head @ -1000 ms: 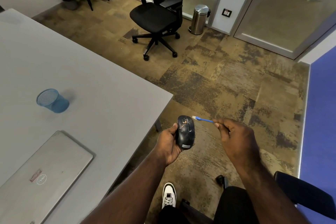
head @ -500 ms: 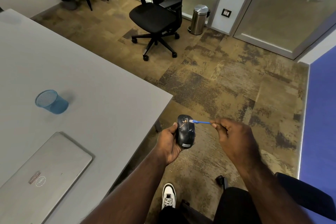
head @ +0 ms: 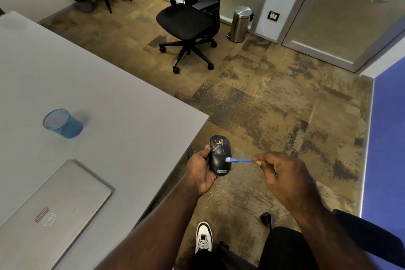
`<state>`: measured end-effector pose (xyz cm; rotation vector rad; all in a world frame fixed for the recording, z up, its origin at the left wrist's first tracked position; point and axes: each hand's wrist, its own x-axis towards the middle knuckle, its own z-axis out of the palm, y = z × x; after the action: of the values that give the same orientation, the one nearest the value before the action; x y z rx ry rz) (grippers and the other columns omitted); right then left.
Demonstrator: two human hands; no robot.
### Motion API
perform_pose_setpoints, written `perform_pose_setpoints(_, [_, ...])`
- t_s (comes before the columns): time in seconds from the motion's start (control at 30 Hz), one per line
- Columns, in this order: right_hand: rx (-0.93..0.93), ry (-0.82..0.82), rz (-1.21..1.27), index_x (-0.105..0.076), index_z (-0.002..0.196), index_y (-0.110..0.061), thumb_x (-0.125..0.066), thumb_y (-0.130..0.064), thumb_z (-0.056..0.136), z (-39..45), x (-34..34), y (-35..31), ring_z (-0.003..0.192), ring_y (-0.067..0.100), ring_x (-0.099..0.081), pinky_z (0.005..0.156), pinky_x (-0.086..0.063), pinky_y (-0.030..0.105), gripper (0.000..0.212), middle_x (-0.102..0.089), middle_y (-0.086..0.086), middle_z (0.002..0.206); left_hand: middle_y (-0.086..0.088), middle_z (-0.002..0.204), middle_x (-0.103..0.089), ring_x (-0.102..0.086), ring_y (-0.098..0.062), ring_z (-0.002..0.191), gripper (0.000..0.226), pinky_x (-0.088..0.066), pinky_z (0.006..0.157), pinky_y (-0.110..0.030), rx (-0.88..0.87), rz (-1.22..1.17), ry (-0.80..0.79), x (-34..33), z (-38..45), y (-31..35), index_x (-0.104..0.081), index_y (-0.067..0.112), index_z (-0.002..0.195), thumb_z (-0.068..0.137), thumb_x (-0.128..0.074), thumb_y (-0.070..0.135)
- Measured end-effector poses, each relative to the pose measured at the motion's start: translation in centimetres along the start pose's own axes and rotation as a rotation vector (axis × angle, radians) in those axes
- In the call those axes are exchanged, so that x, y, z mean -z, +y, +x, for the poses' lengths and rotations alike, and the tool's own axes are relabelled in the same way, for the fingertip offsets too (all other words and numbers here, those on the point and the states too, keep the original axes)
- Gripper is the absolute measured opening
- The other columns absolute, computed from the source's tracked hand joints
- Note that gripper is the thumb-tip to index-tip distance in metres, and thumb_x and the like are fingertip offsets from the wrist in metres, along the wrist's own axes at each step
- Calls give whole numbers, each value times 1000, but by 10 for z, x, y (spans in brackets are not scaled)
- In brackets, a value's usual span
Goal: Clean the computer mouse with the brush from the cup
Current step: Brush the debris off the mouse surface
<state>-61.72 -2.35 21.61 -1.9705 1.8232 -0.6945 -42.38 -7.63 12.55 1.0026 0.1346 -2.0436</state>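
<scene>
While the left hand (head: 200, 171) grips the dark mouse (head: 219, 155) beside the table (head: 122, 103) corner, hiding its left side, the right hand (head: 282, 173) pinches the blue brush (head: 240, 160), whose white tip touches the mouse.

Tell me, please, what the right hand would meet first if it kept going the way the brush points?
Probably the mouse: the right hand aims the brush leftward, its bristles apparently already touching the mouse held in the left hand.
</scene>
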Motion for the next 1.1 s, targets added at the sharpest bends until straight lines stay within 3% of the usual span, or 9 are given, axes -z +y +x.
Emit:
perform_pose_setpoints(0.1, [-29,43,16,-74,99,-25,-67,-13,86,-2,4,4,72,-12,-60,58,-44,1,19,-72,-16,88,-18,118,-67,-66,-31,101,43,-54,87,-46,-10,-9,6,2,0,2,-60,1,119,103,-31,29])
perform_pose_setpoints(0.2, [-13,115,40,-74,101,-21,-67,-11,86,0,4,1,75,-16,-58,64,-44,-1,19,-72,-14,91,-21,112,-69,-68,-33,94,46,-58,79,-44,5,-17,-19,1,-1,-1,-61,-1,119,103,-30,30])
perform_pose_setpoints(0.37, [15,52,38,-75,99,-21,-69,-8,84,-5,0,-5,76,-2,-65,62,-53,13,20,-74,-11,90,-21,129,-61,-67,-32,100,46,-61,75,-44,14,-55,-33,-3,-1,-4,-55,-1,129,103,-33,29])
perform_pose_setpoints(0.47, [1,51,23,-75,97,-22,-70,-8,83,-7,3,-2,73,-9,-60,61,-46,3,20,-73,-14,88,-21,131,-60,-66,-31,101,46,-58,79,-45,5,-46,-25,-2,-1,-2,-54,0,129,103,-32,30])
perform_pose_setpoints(0.6, [-20,139,18,-75,100,-20,-69,-9,85,-3,6,0,73,-5,-62,63,-44,3,20,-74,-10,91,-24,127,-61,-64,-36,102,46,-60,76,-46,6,-57,-27,-1,-3,-3,-54,-2,128,103,-32,29])
perform_pose_setpoints(0.7, [-8,85,0,-74,100,-21,-69,-11,85,-2,3,-2,74,-8,-61,63,-42,1,19,-73,-12,90,-23,125,-63,-66,-35,101,46,-60,77,-45,5,-61,-37,-1,-2,-4,-54,-1,129,103,-32,29])
perform_pose_setpoints(0.83, [-32,71,-3,-75,95,-25,-70,-11,83,-7,3,2,67,-14,-56,54,-42,1,19,-71,-16,83,-21,139,-54,-53,-34,126,48,-50,94,-48,-4,-61,-32,0,2,-1,-49,0,135,103,-31,31])
perform_pose_setpoints(1.0, [-53,167,4,-75,100,-23,-69,-13,85,-2,4,1,71,-8,-60,62,-41,0,19,-74,-12,90,-23,138,-54,-52,-40,125,46,-54,87,-51,7,-62,-49,2,3,-1,-50,1,134,102,-33,31])
perform_pose_setpoints(1.1, [-30,90,-11,-75,99,-21,-69,-11,85,-5,2,-3,73,-5,-62,64,-41,2,19,-74,-11,91,-24,134,-57,-64,-37,107,46,-59,77,-49,10,-82,-76,1,3,-2,-52,-1,131,102,-34,31])
